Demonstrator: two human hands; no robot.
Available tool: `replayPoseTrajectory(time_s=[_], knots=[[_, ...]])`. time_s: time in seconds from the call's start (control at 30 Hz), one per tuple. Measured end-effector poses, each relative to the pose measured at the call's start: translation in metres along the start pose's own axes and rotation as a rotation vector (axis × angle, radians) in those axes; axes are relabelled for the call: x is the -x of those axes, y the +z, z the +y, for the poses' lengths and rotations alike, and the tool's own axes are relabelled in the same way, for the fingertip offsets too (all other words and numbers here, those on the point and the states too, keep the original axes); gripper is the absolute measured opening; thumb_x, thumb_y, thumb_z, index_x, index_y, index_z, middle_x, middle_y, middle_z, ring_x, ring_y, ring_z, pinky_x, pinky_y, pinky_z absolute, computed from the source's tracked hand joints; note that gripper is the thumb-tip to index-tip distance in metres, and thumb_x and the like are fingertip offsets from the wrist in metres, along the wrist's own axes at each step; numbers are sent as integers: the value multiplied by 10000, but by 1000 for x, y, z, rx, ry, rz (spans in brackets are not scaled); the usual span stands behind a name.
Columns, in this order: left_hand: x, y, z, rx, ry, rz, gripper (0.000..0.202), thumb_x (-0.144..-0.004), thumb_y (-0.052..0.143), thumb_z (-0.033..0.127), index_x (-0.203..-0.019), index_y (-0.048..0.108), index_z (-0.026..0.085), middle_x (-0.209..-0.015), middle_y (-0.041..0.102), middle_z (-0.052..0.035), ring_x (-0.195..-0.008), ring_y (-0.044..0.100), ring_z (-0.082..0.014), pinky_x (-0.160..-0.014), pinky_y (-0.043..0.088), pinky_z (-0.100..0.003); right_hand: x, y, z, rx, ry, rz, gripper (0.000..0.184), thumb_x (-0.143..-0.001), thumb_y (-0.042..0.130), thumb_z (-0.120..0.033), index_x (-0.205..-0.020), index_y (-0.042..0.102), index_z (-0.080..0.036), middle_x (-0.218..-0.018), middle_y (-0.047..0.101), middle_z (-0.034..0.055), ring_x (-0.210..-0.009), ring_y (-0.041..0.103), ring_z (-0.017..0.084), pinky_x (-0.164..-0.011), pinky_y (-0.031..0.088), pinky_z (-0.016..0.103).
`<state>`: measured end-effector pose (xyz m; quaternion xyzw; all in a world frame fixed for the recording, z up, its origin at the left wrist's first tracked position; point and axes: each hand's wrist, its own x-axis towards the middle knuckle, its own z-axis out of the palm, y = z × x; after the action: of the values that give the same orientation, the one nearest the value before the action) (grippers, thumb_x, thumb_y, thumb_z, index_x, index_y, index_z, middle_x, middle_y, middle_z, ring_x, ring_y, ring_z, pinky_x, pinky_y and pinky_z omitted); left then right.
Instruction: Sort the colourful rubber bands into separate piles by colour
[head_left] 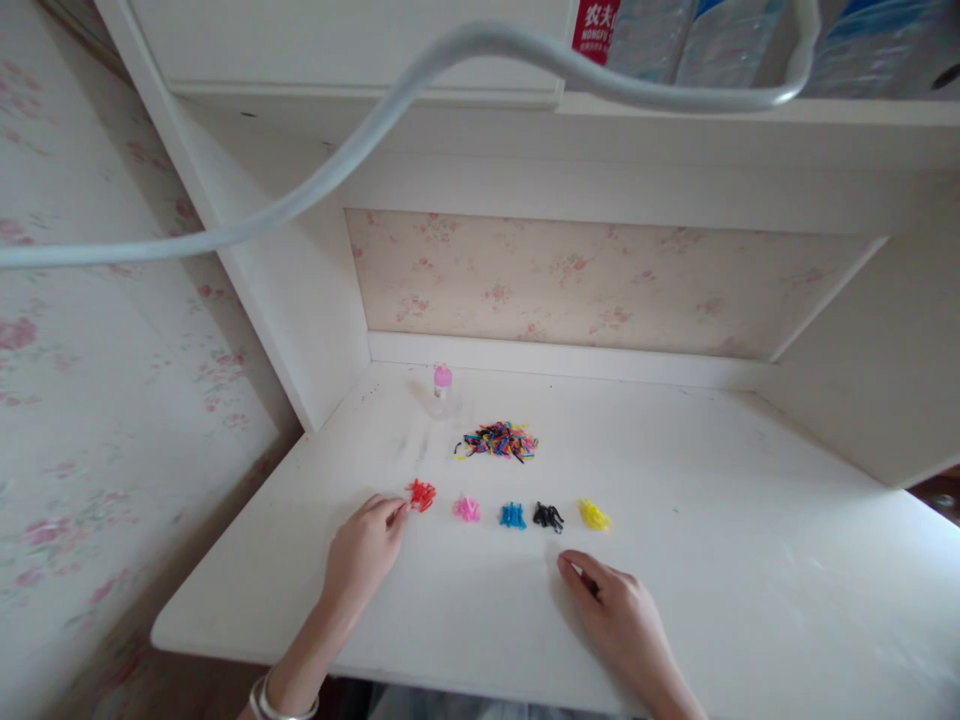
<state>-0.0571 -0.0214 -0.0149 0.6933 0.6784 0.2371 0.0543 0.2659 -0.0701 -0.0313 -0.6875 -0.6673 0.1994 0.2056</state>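
Observation:
My left hand (366,548) has thumb and forefinger pinched together at the near-left edge of a small pile of red elastic bands (422,495). Whether a band is between those fingertips is too small to tell. Along the same row lie piles of pink bands (466,510), blue bands (513,516), black bands (548,517) and yellow bands (595,516). My right hand (611,605) rests on the table below the black and yellow piles, its fingers curled and pinched; anything inside is hidden. Behind the row spreads a larger mixed heap of multicoloured bands (500,440).
A small clear bottle with a pink top (442,378) stands behind the heap on the white table (720,600). White panels enclose the table at back and sides. Overhead, a pale cable (330,180) crosses in front of a shelf holding water bottles (727,45).

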Motion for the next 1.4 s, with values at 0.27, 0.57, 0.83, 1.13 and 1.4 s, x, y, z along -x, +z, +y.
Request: replayPoseTrajectory(time_s=[0.27, 0.57, 0.83, 1.13, 1.4], knots=[[26, 4, -9, 322, -14, -8, 295, -881, 435, 408, -926, 655, 217, -823, 680, -7, -703, 611, -147, -644, 462, -226, -4, -2, -12, -176, 56, 55, 437, -873, 395, -520, -901, 700, -208, -560, 587, -14, -514, 515, 126, -498, 349, 201], [24, -3, -8, 522, -179, -50, 336, -845, 482, 468, -924, 661, 195, -783, 685, 4, -709, 616, -158, -640, 473, -235, -80, -15, -106, 395, -292, -104, 354, -904, 352, -328, -835, 693, -260, -739, 688, 21, -676, 617, 155, -557, 368, 212], [23, -2, -8, 503, -150, -77, 327, -837, 492, 472, -909, 665, 204, -782, 681, 8, -709, 620, -154, -645, 480, -228, -150, 25, -143, 488, -268, -176, 298, -871, 425, -261, -997, 690, -212, -933, 699, 127, -878, 653, 230, -718, 471, 322], [21, -2, -8, 438, -99, -143, 348, -852, 467, 485, -940, 657, 207, -768, 662, 8, -696, 607, -150, -637, 477, -231, -148, 28, -154, 424, -267, -177, 263, -846, 462, -199, -952, 692, -131, -914, 691, 168, -878, 651, 225, -722, 455, 291], [23, 0, -10, 443, -77, -96, 349, -850, 474, 490, -953, 665, 217, -814, 678, -6, -745, 624, -162, -668, 502, -237, -80, -21, -87, 142, -198, 4, 408, -938, 293, -378, -939, 677, -241, -691, 657, -4, -614, 575, 106, -555, 373, 179]])
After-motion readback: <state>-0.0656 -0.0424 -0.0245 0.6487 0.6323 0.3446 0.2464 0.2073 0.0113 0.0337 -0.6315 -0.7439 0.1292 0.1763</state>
